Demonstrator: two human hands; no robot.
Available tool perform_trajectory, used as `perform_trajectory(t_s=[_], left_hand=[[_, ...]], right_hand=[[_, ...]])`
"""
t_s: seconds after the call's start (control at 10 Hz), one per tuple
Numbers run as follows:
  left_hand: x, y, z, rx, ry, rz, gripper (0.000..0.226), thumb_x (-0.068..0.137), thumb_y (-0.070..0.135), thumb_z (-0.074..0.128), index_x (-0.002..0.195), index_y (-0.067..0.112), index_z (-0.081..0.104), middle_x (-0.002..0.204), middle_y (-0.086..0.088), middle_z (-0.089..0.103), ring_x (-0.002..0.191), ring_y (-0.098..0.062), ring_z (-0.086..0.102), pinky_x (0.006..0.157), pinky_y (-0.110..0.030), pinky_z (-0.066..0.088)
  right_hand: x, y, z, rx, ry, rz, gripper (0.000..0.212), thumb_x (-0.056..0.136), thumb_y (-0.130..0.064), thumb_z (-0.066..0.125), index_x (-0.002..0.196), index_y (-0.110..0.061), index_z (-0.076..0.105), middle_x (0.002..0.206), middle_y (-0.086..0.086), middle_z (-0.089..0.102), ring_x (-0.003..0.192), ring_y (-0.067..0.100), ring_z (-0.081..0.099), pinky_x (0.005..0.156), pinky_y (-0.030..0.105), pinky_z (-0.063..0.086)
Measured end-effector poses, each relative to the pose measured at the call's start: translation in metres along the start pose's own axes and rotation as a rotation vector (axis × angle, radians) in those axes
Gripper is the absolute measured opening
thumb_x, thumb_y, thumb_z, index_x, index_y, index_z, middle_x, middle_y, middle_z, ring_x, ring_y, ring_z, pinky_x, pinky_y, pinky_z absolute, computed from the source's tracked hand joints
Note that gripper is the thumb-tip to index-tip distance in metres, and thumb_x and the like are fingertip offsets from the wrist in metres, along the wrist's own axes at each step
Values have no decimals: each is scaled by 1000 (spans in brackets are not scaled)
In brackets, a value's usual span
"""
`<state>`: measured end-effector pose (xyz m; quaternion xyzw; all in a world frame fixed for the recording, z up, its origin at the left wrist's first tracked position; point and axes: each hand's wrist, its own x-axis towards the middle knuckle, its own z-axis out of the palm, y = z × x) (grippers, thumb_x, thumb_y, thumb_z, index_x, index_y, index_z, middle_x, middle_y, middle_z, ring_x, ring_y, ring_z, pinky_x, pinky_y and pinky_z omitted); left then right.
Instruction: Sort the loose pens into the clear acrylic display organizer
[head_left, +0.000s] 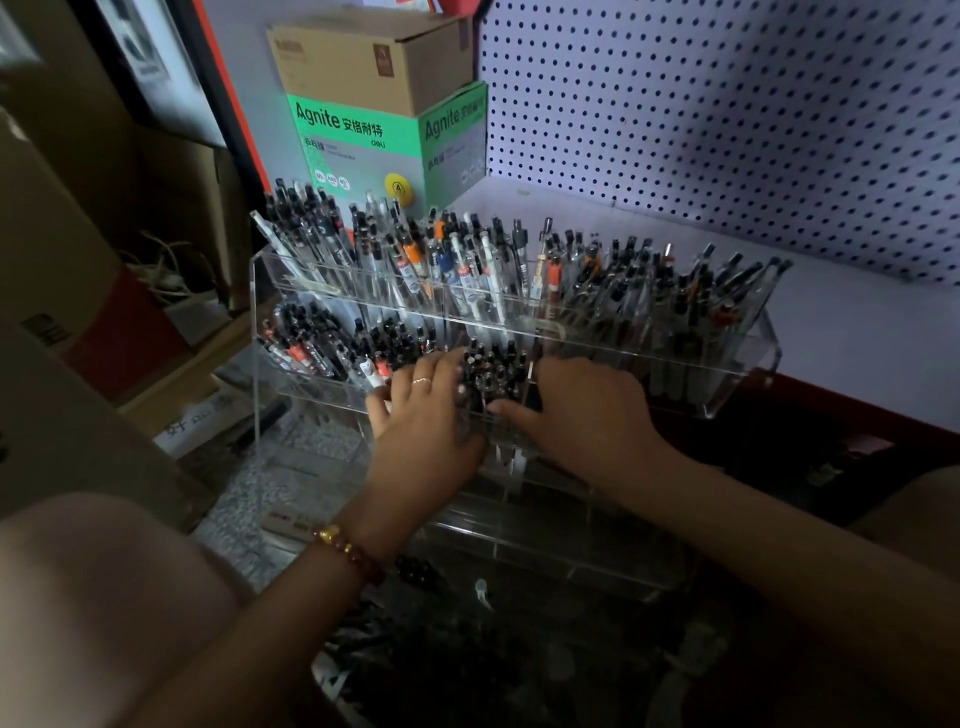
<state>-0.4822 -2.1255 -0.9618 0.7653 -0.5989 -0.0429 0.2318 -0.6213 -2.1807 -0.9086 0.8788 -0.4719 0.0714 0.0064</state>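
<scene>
A clear acrylic tiered organizer (748, 364) stands on the white shelf, its upper two rows packed with upright pens. In the middle of the second row sits a bundle of black pens (493, 366). My left hand (423, 415) curls around the bundle's left side, a ring on one finger. My right hand (587, 410) cups the bundle's right side, thumb pressed against the compartment's front. The lower tiers in front hold little that I can make out. Dark loose pens (415, 571) lie low in the shadow below my wrists.
A green and grey Agnite box (363, 150) with a brown carton (374, 57) on top stands behind the organizer at the left. White pegboard (727, 114) forms the back wall. Cardboard boxes (171, 395) and a cable pile sit to the left on the floor.
</scene>
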Motion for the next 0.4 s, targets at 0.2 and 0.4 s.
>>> perform_trajectory(t_s=[0.2,0.4], left_hand=[[1,4,-1,6,-36,-53,74,82,43,53,142,20,17,145,3,27,134,-16,25,110,-53,15],[2,9,-12,64,-67,-52,62,86,36,55,139,17,29,141,0,36,131,-18,31,108,-47,20]], right_hand=[[1,-1,0,4,-36,-61,51,91,-63,40,66,-19,44,63,-4,40,65,16,45,55,27,30],[-1,0,-1,-18,34,-94,51,93,-61,36,68,-20,53,58,-6,44,58,13,49,47,23,26]])
